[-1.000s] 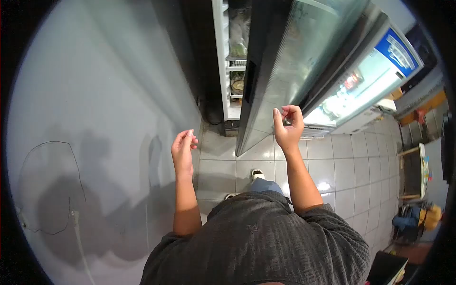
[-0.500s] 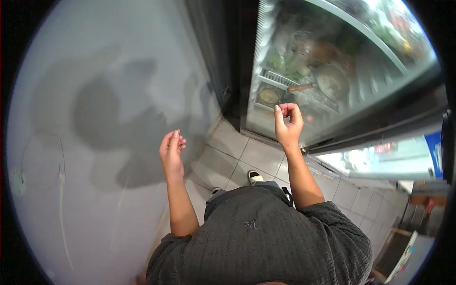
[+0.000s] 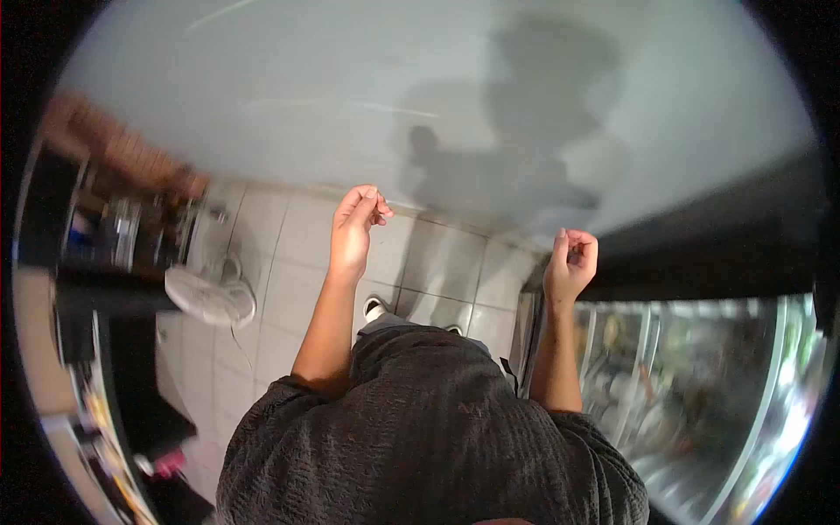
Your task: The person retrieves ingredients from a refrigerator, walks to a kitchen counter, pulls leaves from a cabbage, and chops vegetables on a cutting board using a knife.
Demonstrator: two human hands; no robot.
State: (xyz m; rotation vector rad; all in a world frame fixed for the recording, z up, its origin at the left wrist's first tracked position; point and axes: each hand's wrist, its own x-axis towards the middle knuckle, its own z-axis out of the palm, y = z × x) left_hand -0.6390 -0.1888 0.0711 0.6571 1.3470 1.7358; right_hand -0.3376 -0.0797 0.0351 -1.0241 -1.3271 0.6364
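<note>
Left hand [image 3: 357, 229]: raised, fingers curled, thumb laid close to the index finger; no object seen in the grip, and whether the tips press together cannot be told. Right hand [image 3: 571, 267]: raised, fingers bent, a visible gap between thumb and index finger; nothing seen held. Neither hand is seen to touch anything. The nearest sizeable item to the right hand is a fridge [image 3: 700, 394], which stands on the person's right, beside the right forearm; its front is clear glass, with blurred contents behind it, and a dark border [image 3: 700, 271] runs along the side towards the wall. Assessment of handling: the fridge body is judged heavy and stiff, unsuited to being shifted by hand; the glass is judged smooth, slippery under the fingers and liable to crack under a knock. Any hold would best be taken at the dark border, fingers hooked over an edge, rather than on the pane; no handle can be made out. Further out, a grey wall [image 3: 306, 70] faces the person, bearing a shadow [image 3: 551, 96], with a tiled floor [image 3: 262, 289] at its foot. On the left, a white object [image 3: 210, 297] sits near dark shelving [image 3: 122, 280]; blur prevents closer identification.
</note>
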